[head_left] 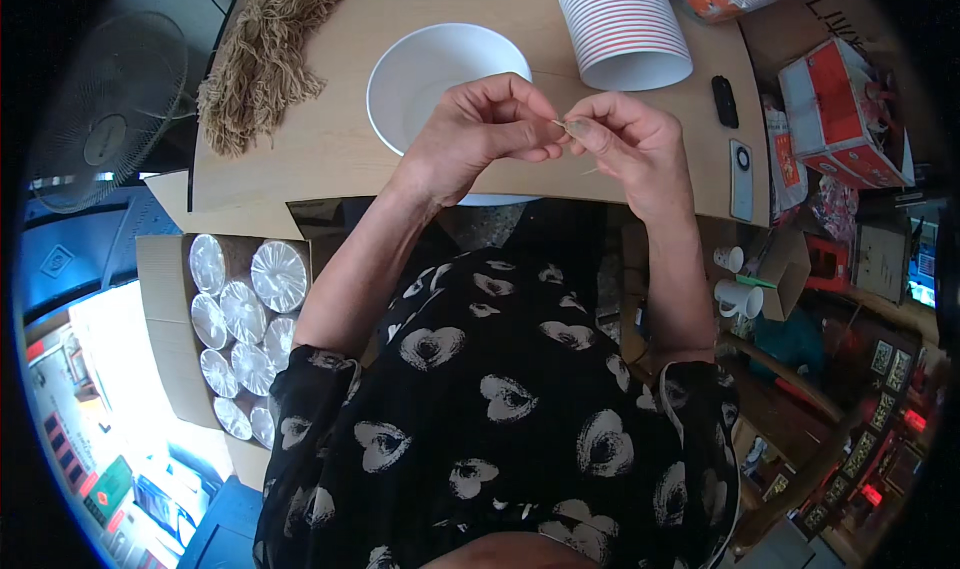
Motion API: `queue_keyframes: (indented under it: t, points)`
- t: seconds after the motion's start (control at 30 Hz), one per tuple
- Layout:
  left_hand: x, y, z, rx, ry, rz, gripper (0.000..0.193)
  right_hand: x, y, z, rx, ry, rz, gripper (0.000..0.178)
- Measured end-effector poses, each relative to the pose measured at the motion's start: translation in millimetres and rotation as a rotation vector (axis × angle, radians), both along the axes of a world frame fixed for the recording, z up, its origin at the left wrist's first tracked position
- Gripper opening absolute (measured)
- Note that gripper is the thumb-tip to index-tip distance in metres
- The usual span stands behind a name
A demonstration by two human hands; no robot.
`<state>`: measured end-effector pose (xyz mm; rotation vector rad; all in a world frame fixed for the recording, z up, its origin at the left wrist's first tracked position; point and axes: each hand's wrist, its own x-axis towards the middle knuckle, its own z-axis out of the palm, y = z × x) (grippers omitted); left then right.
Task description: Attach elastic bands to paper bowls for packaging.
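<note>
You're holding both hands up nr the front edge of the wooden table [300,174], fingertips meeting just to the R of the white bowl [415,74], yr L hand [468,137] partly covering the bowl's near R side in view. L hand: thumb & index are closing to a narrow pinch at the tips, w/ the other fingers curling in underneath. R hand [640,154]: thumb & index are likewise pinching tight, thumb lying on top & its nail showing a dark mark; remaining fingers are bending behind. Btwn the two pinches you're gripping a thin tan strand [558,123], only a short bit showing; exact grip pts are too small to tell. A pale thin end is also hanging below yr R fingers, apparently the same pc., but can't confirm. A bundle of tan strands [262,64] is lying loose at the table's far L, well apart from yr hands. Beyond yr R hand, a stack of paper cups [630,24] is lying on its side, mouth facing you. To the R, a small black item [725,102] (type unclear) & a pale phone-like device [741,179] are resting nr the table's R edge. Below L, a cardboard box [165,319] is holding wrapped cylindrical packs [243,311]; a fan [105,139] is standing at far L.
</note>
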<state>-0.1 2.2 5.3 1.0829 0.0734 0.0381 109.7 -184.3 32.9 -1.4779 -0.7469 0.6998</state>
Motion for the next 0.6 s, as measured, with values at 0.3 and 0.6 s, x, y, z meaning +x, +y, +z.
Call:
queue_keyframes:
  t: [0.3, 0.6]
  points:
    - [-4.3, 1.8, 6.1, 0.043, 0.051, -0.011, 0.027, 2.2, 0.7, -6.0, 0.028, -0.164, -0.024, 0.009]
    - [-6.9, 2.5, 17.7, 0.092, 0.088, -0.042, 0.039, 9.3, -4.1, -1.9, 0.044, -0.166, 0.079, 0.01]
